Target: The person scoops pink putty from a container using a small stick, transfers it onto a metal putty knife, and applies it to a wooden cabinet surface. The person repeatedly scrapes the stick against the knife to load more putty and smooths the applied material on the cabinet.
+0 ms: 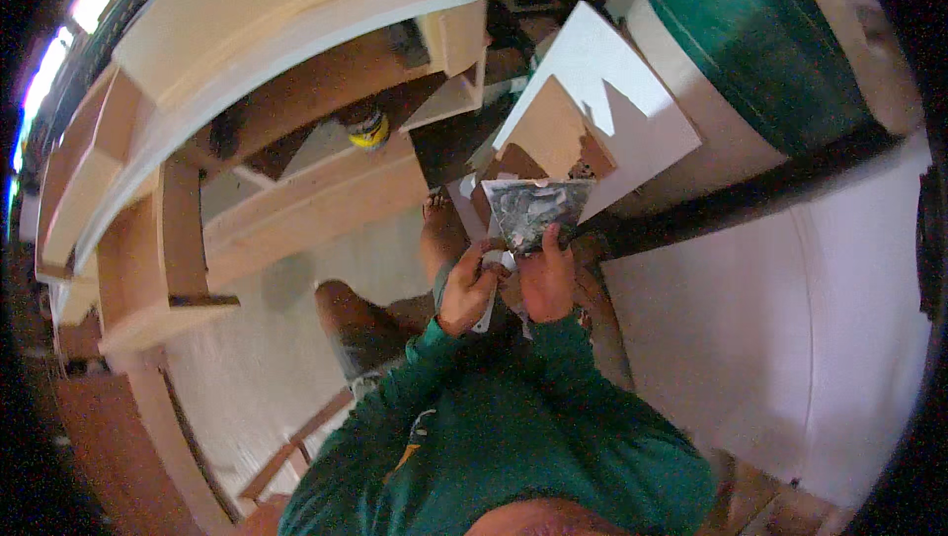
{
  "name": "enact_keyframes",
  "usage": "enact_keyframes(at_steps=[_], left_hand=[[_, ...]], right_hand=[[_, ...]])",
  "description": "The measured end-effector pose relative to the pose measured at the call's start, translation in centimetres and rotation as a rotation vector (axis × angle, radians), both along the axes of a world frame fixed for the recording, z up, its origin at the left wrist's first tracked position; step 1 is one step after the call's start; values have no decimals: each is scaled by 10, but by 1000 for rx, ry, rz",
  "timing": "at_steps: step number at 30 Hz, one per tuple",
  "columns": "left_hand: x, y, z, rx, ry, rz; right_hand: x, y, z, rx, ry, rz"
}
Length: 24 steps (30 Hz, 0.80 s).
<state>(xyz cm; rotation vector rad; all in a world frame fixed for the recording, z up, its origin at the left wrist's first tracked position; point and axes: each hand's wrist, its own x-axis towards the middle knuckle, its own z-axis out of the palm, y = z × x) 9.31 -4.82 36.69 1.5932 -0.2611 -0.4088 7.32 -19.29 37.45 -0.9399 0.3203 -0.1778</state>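
In front of my body, both hands are closed around a putty knife. Its wide, trapezoid blade point(541, 212) is smeared with grey and white filler and faces away from me. My left hand point(468, 291) has its fingers curled by a white handle point(485, 313), whose lower end sticks out below them. Against the blade's lower right part lies the thumb of my right hand point(547, 281); its other fingers are hidden. I cannot tell whether the white handle belongs to this blade or to a second knife. Beyond the blade is a brown board piece point(553, 131).
A white board point(647, 126) lies under the brown piece. At left stands a curved wooden furniture frame point(296, 62) with shelves, a yellow and black can point(368, 129) among them. A large green rounded object point(760, 32) stands at upper right, beside a white panel point(731, 338).
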Motion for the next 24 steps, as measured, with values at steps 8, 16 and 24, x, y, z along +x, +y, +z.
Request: enact_keyframes(at_steps=[8, 16, 24], left_hand=[[-6, -23, 3, 21, -335, 118], [-2, -31, 6, -88, -302, 172], [-3, -41, 12, -267, -136, 266]], right_hand=[[-1, -1, 13, 350, 53, 111], [-6, 2, 9, 445, -47, 176], [-10, 11, 15, -44, 106, -57]])
